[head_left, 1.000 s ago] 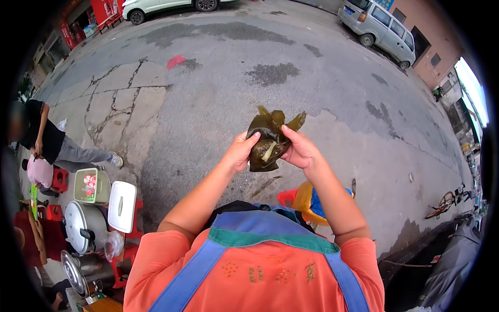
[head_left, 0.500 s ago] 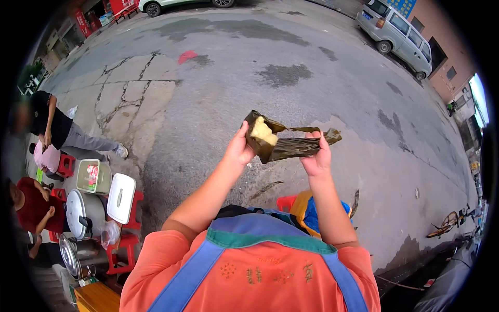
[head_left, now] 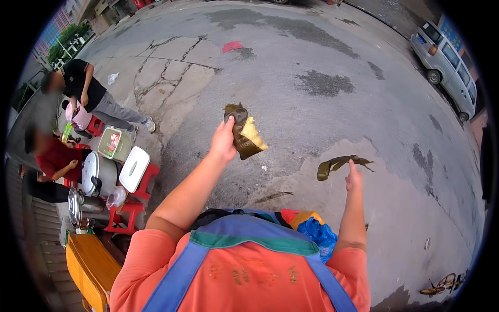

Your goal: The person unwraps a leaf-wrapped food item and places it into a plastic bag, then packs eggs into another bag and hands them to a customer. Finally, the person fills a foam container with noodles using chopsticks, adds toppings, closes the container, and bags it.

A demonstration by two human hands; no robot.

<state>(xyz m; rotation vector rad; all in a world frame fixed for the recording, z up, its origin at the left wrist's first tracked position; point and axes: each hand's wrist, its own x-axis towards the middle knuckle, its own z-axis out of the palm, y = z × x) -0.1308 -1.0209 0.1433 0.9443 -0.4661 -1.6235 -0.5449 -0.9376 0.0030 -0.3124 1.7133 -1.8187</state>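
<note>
My left hand (head_left: 224,140) is closed around a leaf-wrapped rice dumpling (head_left: 253,134), probably a zongzi. Its pale yellow filling shows on the right side, while dark green-brown leaf (head_left: 240,130) still covers the left and bottom. Out to the right, at the end of a stretched arm, is my right hand (head_left: 354,178). A torn strip of dark leaf (head_left: 327,169) sits at its fingertips and sticks out on both sides of them. The grip on that strip is partly hidden.
At left stand a large lidded pot (head_left: 99,174), a plastic tub (head_left: 115,144), a white lid (head_left: 134,169) and red stools (head_left: 125,217). A person in black (head_left: 86,86) and a person in dark red (head_left: 54,161) are nearby. Blue plastic bag (head_left: 318,235) lies before me.
The leaf strip has come away from the dumpling. My right hand has swung out to the right with it, while my left hand keeps the dumpling, now turned. The view has shifted.
</note>
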